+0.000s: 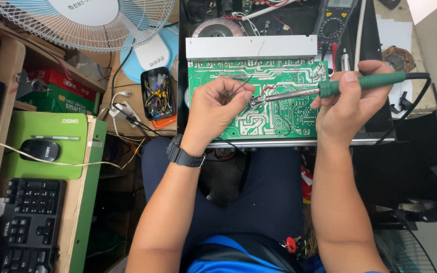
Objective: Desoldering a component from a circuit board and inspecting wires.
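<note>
A green circuit board (pixel 279 119) lies solder side up in an opened black device case resting over my lap. My right hand (pixel 347 98) grips a soldering iron (pixel 365 82) by its green handle, its metal tip reaching left to a spot on the board. My left hand (pixel 213 108) is pinched on a thin wire (pixel 246 83) right at that tip, above the board. A black watch sits on my left wrist.
A silver heat sink (pixel 251 48), a toroidal transformer (pixel 218 28) and a multimeter (pixel 336 20) lie beyond the board. To the left are a white fan (pixel 92 20), a small tray of parts (pixel 157 93), a mouse (pixel 39 150) on a green pad and a black keyboard (pixel 29 222).
</note>
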